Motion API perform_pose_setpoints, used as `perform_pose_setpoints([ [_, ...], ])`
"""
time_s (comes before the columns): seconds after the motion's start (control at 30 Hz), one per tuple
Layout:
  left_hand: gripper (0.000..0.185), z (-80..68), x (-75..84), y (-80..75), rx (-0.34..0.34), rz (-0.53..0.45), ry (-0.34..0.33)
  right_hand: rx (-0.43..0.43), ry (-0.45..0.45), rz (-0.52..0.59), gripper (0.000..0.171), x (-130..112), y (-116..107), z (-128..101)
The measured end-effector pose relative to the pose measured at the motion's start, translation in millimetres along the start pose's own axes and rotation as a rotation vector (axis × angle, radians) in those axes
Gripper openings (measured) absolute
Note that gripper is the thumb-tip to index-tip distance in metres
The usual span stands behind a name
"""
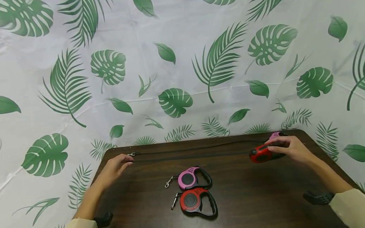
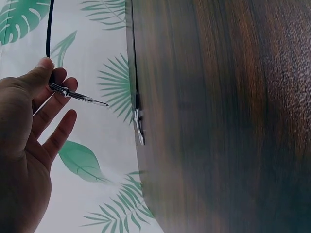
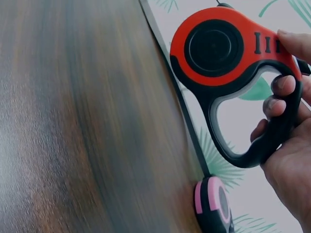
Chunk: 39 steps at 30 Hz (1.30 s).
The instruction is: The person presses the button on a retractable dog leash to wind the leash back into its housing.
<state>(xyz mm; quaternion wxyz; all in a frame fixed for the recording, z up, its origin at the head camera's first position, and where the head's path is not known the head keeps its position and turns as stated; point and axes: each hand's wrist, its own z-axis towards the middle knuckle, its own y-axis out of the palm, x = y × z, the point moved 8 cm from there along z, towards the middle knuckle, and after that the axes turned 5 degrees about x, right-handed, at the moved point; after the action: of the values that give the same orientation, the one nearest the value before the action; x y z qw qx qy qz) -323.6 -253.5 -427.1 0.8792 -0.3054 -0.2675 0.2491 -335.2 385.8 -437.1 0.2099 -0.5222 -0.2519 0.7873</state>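
now both forearms reach forward across the dark wooden table (image 1: 246, 208), one toward each far corner. the left hand (image 1: 117, 166) sits at about ten o'clock on the table, palm turned inward, and pinches the metal clip (image 2: 77, 96) between thumb and forefinger while the other fingers spread loosely below it. the clip pokes out past the fingertips, and the black strap (image 2: 48, 29) runs up from the thumb.

the right hand (image 1: 291, 148) is at about two o'clock, fingers curled through the black loop of the red leash reel (image 3: 228, 63), thumb resting on the ribbed button at the top edge. the round red body lies ahead of the knuckles, clear of the palm, and the right wrist view shows it held above the table edge. the strap (image 1: 197, 148) stretches flat along the far edge, from the clip to the reel.

just behind the right hand, a pink reel (image 3: 214, 206) lies at the far edge. near six o'clock, two more reels lie side by side: a pink one (image 1: 193, 178) farther away and a red one (image 1: 197, 201) nearer, each with its clip pointing to nine o'clock.
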Motion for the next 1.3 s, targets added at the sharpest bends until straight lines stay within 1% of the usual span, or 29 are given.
perform_pose_setpoints([
  [0.13, 0.025, 3.2, 4.5, 2.6, 0.001, 0.004, 0.019, -0.011, -0.028, 0.012, 0.024, -7, 6, 1],
  [0.4, 0.018, 9.6, 8.3, 9.3, -0.018, 0.003, -0.01, -0.027, -0.06, 0.061, 0.025, -15, 15, 4],
  [0.6, 0.017, 12.3, 13.3, 16.0, -0.021, -0.016, 0.015, -0.029, -0.059, 0.073, 0.025, -18, 21, 5],
  [0.87, 0.018, 13.7, 17.6, 23.4, -0.018, -0.033, 0.034, -0.043, -0.058, 0.133, 0.025, -22, 32, 5],
  [1.0, 0.018, 13.9, 18.9, 26.0, -0.01, -0.038, 0.045, -0.041, -0.039, 0.139, 0.025, -25, 37, 5],
  [1.17, 0.02, 15.0, 23.1, 29.4, -0.006, -0.042, 0.051, -0.061, 0.014, 0.157, 0.026, -27, 44, 5],
  [1.3, 0.02, 16.0, 25.8, 31.7, -0.017, -0.04, 0.029, -0.064, 0.042, 0.173, 0.028, -27, 49, 5],
])
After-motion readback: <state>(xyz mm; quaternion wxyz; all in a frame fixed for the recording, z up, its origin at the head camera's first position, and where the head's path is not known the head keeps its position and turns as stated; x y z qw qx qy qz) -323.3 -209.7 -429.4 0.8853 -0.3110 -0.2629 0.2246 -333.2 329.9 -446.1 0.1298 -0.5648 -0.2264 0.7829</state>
